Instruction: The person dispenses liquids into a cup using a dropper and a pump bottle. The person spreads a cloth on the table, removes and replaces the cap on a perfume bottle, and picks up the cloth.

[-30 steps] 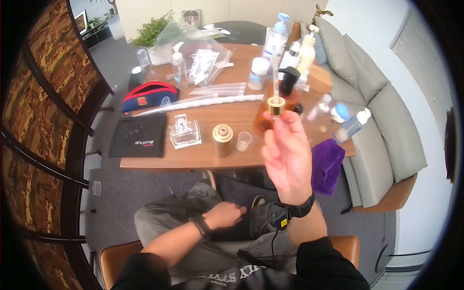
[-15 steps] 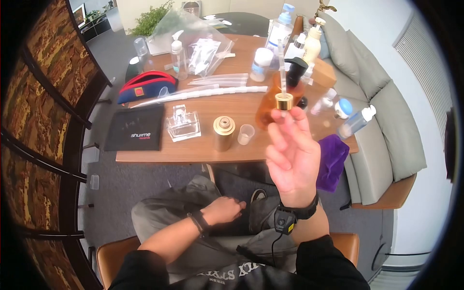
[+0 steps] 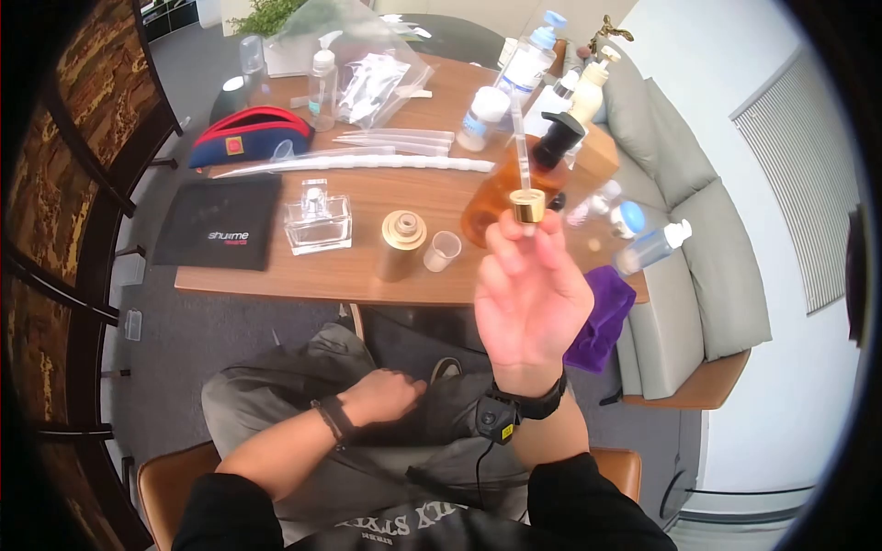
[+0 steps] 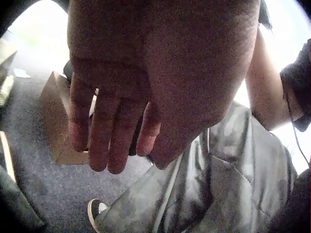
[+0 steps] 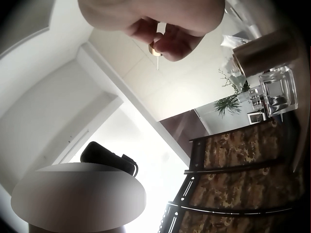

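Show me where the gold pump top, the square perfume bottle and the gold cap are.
Gold pump top (image 3: pixel 527 206), head view, on its gold collar, pinched by the right hand (image 3: pixel 528 298).
Perfume bottle (image 3: pixel 318 224), head view, on its clear glass body.
Gold cap (image 3: pixel 401 240), head view, on its side wall.

Gold pump collar (image 3: pixel 527 206), amber bottle (image 3: pixel 491 204), purple cloth (image 3: pixel 599 317).

Right hand (image 5: pixel 160 22): fingertips pinching gold collar (image 5: pixel 155 50) with thin tube; square glass bottle (image 5: pixel 278 92) and brass cylinder (image 5: pixel 262 54) alongside.
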The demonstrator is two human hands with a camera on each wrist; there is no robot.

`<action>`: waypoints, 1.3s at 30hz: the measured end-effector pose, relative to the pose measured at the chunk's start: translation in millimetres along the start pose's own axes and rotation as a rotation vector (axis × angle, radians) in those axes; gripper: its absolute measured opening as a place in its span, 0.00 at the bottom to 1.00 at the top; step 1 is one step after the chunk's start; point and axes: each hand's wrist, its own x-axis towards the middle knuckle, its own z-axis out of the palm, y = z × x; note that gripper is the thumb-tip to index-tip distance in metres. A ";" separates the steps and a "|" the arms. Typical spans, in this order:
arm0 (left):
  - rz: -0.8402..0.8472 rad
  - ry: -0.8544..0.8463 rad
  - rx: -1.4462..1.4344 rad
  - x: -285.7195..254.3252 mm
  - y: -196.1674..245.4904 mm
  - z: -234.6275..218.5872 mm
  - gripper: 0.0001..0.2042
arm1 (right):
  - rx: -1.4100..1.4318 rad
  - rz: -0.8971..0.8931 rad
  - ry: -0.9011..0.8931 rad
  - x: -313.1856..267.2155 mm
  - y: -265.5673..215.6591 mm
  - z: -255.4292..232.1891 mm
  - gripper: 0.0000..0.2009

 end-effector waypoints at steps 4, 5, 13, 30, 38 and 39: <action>-0.003 0.014 0.007 -2.2 0.4 -2.7 0.16 | -0.053 -0.049 0.005 0.2 3.2 1.3 0.08; 0.000 0.025 0.007 -2.1 -0.1 -2.3 0.16 | -0.046 -0.053 -0.010 0.0 3.3 1.6 0.08; 0.017 0.023 -0.001 -1.1 -0.4 -1.1 0.16 | -0.178 -0.077 -0.062 -0.3 8.3 -3.8 0.12; 0.025 0.049 0.030 -1.7 0.6 -0.7 0.14 | -0.116 -0.012 -0.047 1.3 8.8 -1.3 0.13; 0.012 0.040 0.024 -2.7 2.4 -4.5 0.14 | -0.121 -0.002 -0.050 0.1 9.2 -1.6 0.12; 0.013 0.047 0.016 -2.6 1.9 -3.4 0.15 | -0.119 0.000 -0.043 0.0 9.3 -1.5 0.12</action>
